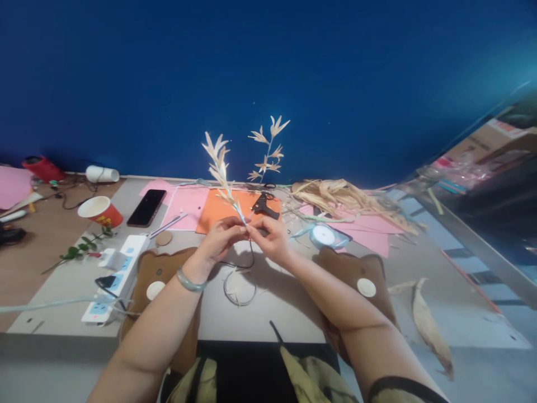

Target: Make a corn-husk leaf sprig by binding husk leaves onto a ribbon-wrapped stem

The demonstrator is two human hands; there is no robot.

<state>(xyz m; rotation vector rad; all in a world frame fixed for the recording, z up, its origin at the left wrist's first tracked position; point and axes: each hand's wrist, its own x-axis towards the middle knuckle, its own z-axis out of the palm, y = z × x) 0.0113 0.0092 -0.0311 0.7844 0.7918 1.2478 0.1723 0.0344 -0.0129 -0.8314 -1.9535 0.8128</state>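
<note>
Pinching the lower stem of a pale dried-husk flower sprig (218, 172), the left hand (222, 239) and right hand (272, 239) meet above the gray tabletop (289, 308), fingertips of both closed around it, its petals pointing up and away. Just beyond the hands, a black glue gun (265, 207) lies on an orange sheet (208, 212), a second husk sprig (263, 166) rises behind it before the blue wall (356, 101), and a ribbon spool (323, 235) lies right of the right hand.

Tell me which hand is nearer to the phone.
Left. The left hand is to the right of the phone and slightly closer to the person; the right hand is on that same side but farther away, past the left one.
</note>
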